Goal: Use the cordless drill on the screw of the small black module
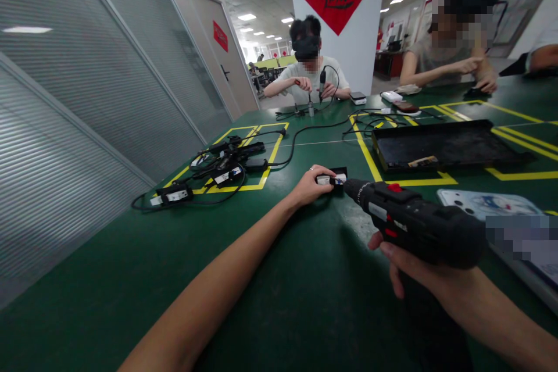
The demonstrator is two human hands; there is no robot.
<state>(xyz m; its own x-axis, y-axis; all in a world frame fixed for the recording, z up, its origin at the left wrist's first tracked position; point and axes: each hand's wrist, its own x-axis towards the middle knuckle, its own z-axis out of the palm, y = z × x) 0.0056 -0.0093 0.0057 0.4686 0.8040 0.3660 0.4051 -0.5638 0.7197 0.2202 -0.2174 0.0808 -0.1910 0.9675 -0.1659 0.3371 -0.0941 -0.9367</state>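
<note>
My right hand [429, 273] is wrapped round the grip of a black and red cordless drill [414, 218]. The drill points forward and to the left, and its tip reaches the right end of a small black box with white labels [340, 173]. Whether the tip touches the box cannot be made out. With its fingers closed on the left side of that box, my left hand [310, 187] holds it down on the green table [244, 261]. The fingers cover part of the box.
Left lies a pile of black adapters and cables [231, 160] within yellow tape. A shallow black tray [449, 139] sits at right, near a phone [501, 203]. Across the table, one person [320, 70] handles a corded tool; another person [453, 58] sits farther right.
</note>
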